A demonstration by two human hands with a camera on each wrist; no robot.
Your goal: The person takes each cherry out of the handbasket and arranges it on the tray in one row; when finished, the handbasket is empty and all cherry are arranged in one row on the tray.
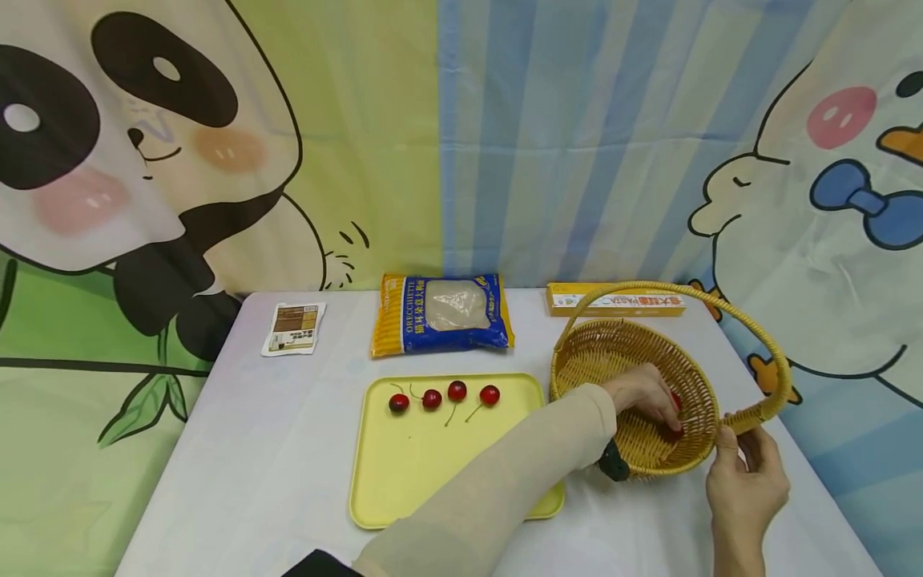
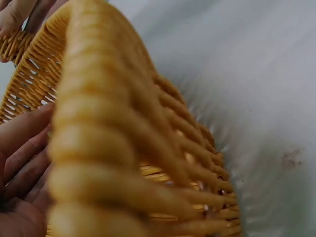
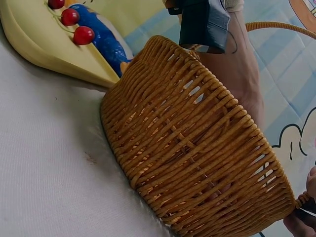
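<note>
My left hand (image 1: 645, 393) reaches down inside a woven wicker basket (image 2: 192, 163). Red fruit (image 1: 672, 433), probably cherries, shows beside its fingertips. The basket's rim hides part of the fingers in the left wrist view, so whether they pinch a fruit is unclear. At the basket's right side, my right hand (image 1: 748, 481) grips the rim where the arched handle (image 1: 775, 353) joins it. Several cherries (image 1: 457, 391) with stems lie in a row along the far part of a yellow tray (image 1: 389, 481), left of the basket.
Behind the tray lies a blue and yellow orecchiette pasta bag (image 1: 454, 314). A small white and brown packet (image 1: 294, 328) is at the back left. A long yellow box (image 1: 616, 300) lies behind the basket. Cartoon-printed curtains stand behind the white-covered table (image 1: 238, 465).
</note>
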